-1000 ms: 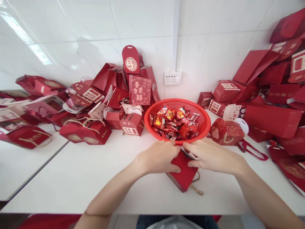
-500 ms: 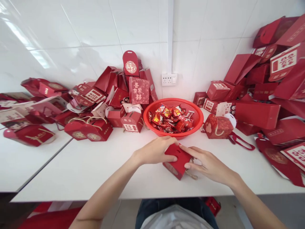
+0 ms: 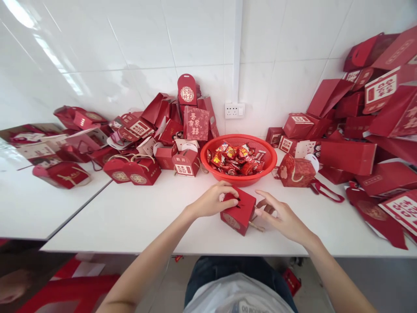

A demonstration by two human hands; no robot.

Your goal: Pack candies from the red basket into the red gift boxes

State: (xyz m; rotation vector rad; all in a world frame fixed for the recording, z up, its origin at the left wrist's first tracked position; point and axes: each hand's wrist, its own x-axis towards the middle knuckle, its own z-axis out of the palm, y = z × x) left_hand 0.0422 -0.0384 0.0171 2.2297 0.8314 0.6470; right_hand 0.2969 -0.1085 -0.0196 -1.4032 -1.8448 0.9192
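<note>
A small red box (image 3: pixel 243 213) with a round emblem on its front side stands on the white table, its top folded over. My left hand (image 3: pixel 216 200) grips the box at its left and top, fingers behind it and thumb on the upper face. Beside the right side of the box, my right hand (image 3: pixel 282 217) has its fingers apart; the fingertips are near the edge, and whether they touch it is unclear. A twisted cord (image 3: pixel 257 227) sticks out at the lower right of the box. Just behind is a red basket (image 3: pixel 239 180) holding wrapped sweets (image 3: pixel 236 158).
Red boxes with cord handles (image 3: pixel 143 171) and more boxes are piled along the wall at the left. A taller heap of red boxes (image 3: pixel 348 156) fills the right side. A wall socket (image 3: pixel 234 110) is above the basket. The table's front edge runs close to my body.
My right hand has moved off the top of the box to its right side, with fingers more spread. The view has shifted a little, showing more at the left.
</note>
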